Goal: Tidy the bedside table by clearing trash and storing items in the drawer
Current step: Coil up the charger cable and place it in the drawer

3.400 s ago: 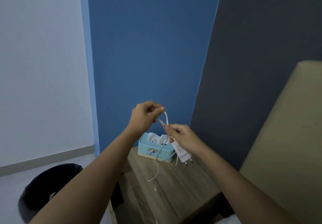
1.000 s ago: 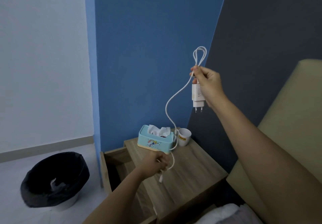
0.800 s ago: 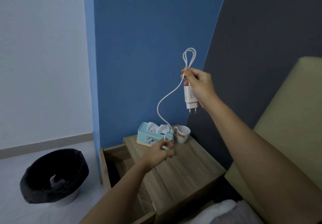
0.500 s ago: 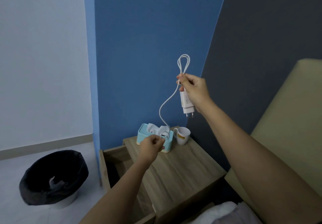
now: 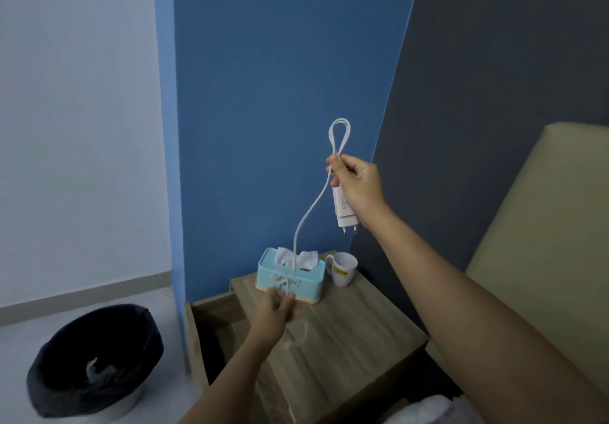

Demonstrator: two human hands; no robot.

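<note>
Tissue box [image 5: 290,278] and mug [image 5: 342,268] crowd the table's [image 5: 362,341] back; front lies bare.

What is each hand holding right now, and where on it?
The right hand pinches the white charger cable below a folded loop, the plug adapter against its palm. The left hand, blurred, seems to grip the cable's lower end.

Since half a second ago I see the left hand [image 5: 275,313] drop from in front of the tissue box [image 5: 290,275] to lower over the surface [image 5: 346,341], now motion-blurred. The right hand [image 5: 357,183] sits a little lower, and the cable [image 5: 309,216] runs straighter down between the two grips.
</note>
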